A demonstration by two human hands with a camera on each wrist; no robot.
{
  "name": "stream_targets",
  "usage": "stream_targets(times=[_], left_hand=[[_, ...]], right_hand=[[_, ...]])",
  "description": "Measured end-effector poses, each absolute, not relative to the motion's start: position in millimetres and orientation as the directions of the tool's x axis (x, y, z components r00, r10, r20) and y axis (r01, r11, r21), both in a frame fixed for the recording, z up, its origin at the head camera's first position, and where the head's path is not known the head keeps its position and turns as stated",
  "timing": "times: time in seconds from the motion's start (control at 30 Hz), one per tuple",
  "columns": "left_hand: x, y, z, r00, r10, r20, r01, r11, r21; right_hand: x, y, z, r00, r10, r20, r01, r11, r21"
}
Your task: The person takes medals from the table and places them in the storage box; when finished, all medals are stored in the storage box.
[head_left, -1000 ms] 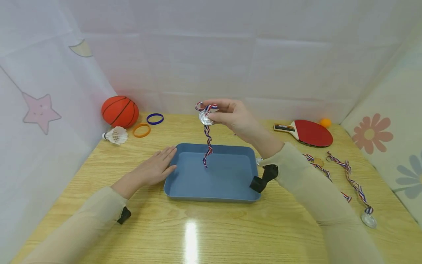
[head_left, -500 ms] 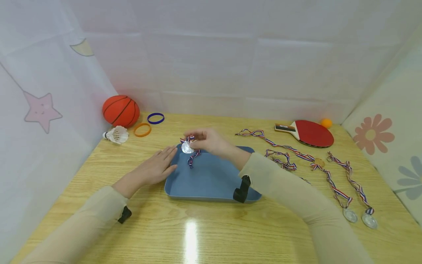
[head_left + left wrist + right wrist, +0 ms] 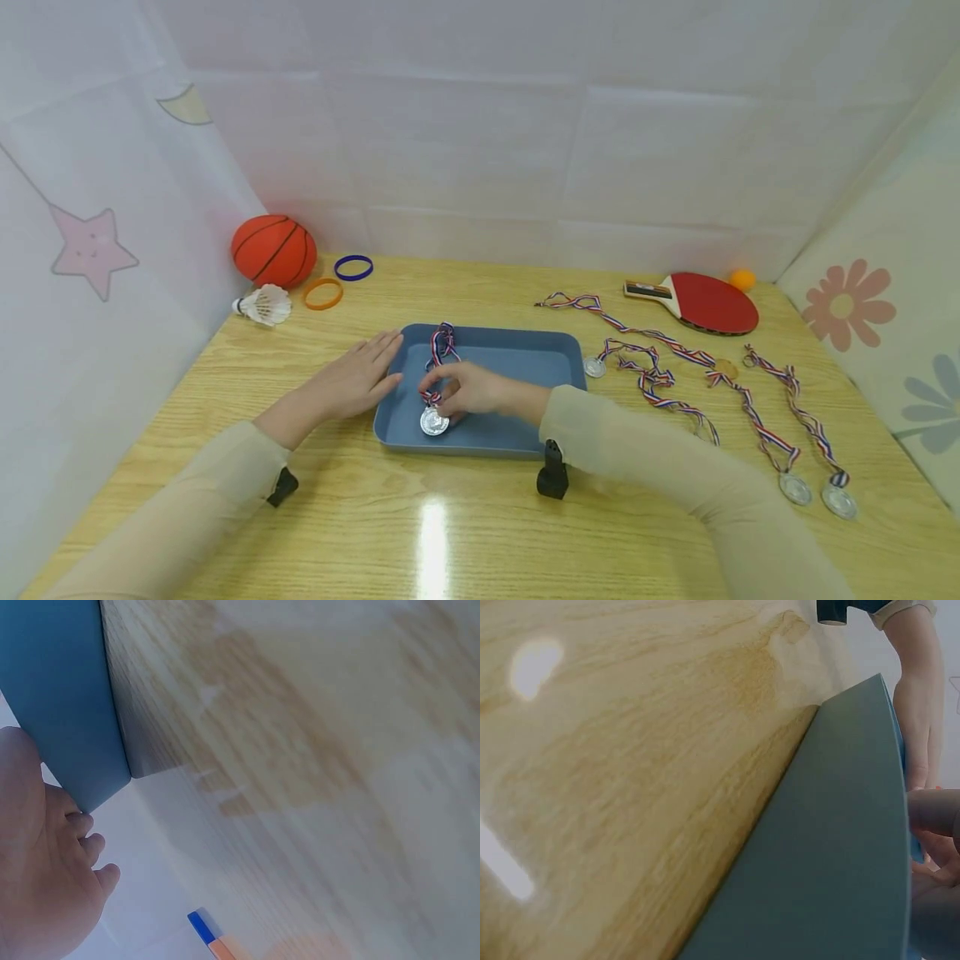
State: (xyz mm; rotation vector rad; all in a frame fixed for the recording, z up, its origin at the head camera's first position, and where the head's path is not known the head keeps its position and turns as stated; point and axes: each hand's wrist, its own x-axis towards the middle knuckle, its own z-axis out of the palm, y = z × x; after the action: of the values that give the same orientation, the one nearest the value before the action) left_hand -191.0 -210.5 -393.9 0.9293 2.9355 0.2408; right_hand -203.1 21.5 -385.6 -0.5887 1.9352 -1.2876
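In the head view my right hand point(image 3: 480, 390) reaches into the blue-grey tray point(image 3: 517, 358) and pinches a silver medal point(image 3: 433, 422) near its top. Its red, white and blue ribbon point(image 3: 444, 337) runs back along the left of the tray to the rear rim. My left hand point(image 3: 348, 379) lies with straight fingers against the tray's left rim, also seen in the left wrist view beside the tray wall point(image 3: 67, 697). The right wrist view shows fingers point(image 3: 936, 811) behind the tray's front wall point(image 3: 810, 847), which hides the medal.
Right of the tray lie several ribboned medals, among them a silver one point(image 3: 795, 488) and a gold one point(image 3: 725, 369). Behind them are a red table tennis bat point(image 3: 712, 304) and orange ball point(image 3: 742, 280). A basketball point(image 3: 274, 252), shuttlecock point(image 3: 264, 306) and two wristbands point(image 3: 322, 294) stand back left.
My right hand has carried the medal from above the tray down into its front left part, and the ribbon, which was hanging, now lies in the tray. My left hand has stayed put.
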Motion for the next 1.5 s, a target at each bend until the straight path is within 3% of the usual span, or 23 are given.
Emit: stream_targets(times=[0.43,0.97,1.5], left_hand=[[-191.4,-209.9,-393.3,-0.812,0.583,0.005,0.576,0.801,0.162],[-190.3,-209.1,-391.4,-0.813,0.581,-0.015,0.571,0.804,0.165],[-188.4,-207.6,-388.7,-0.822,0.569,-0.025,0.559,0.814,0.16]], right_hand=[[-193.1,-1.7,-397.9,-0.682,-0.656,-0.323,0.056,0.394,-0.918],[-187.1,-11.6,-397.1,-0.652,-0.658,-0.377,0.175,0.353,-0.919],[-194.3,4.6,-392.9,-0.652,-0.674,-0.347,0.161,0.325,-0.932]])
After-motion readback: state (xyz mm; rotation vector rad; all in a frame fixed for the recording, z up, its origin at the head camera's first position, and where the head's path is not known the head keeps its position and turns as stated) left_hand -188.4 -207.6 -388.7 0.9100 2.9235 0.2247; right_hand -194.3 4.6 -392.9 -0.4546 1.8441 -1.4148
